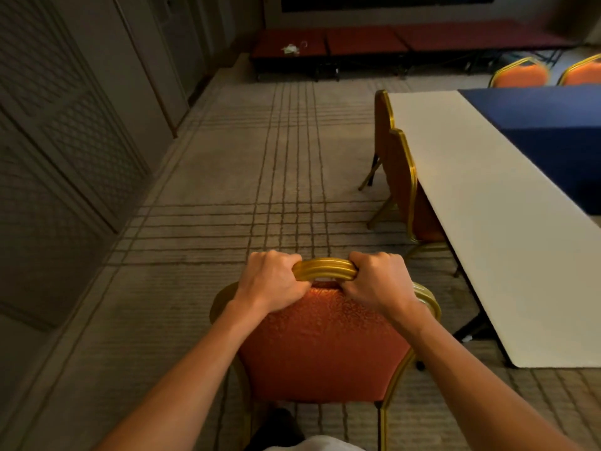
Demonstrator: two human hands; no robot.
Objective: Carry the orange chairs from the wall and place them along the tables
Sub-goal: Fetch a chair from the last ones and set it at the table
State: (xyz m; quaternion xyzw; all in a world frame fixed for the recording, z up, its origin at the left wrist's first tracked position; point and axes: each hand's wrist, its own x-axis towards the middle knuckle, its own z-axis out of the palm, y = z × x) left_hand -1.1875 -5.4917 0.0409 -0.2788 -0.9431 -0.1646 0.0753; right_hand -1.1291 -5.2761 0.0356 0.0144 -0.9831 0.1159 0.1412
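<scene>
Directly below the camera, an orange chair (325, 346) is seen from behind, close to the person's body. The backrest is covered in orange-red patterned fabric and framed by a ribbed gold tube that arches into a top rail (325, 269); gold legs are seen below. The chair is located over the lined carpet (227, 190), in the aisle between the panelled wall (65, 141) on the left and the white table (487, 222) on the right, just beside the table's near corner. Whether its legs rest on the carpet cannot be told.

The top rail is gripped by both hands. The left hand (271, 281) is curled over the rail's left end and the right hand (379, 281) over its right end, knuckles up, with the fingers wrapped over the far side. A short bare stretch of rail is left between them. Both bare forearms are extended forward.

Further along, a nearer tucked chair (401, 183) and a farther tucked chair (380, 125), of the same pattern, are set at the table's left edge, backs toward the aisle. A dark blue cloth (553, 125) is laid over the surface to the right. Beyond it, two more chair backs (520, 74) are visible. At the far wall, low red-topped platforms (357, 43) are recorded, with a small pale object (291, 48), not identifiable, on the leftmost.
</scene>
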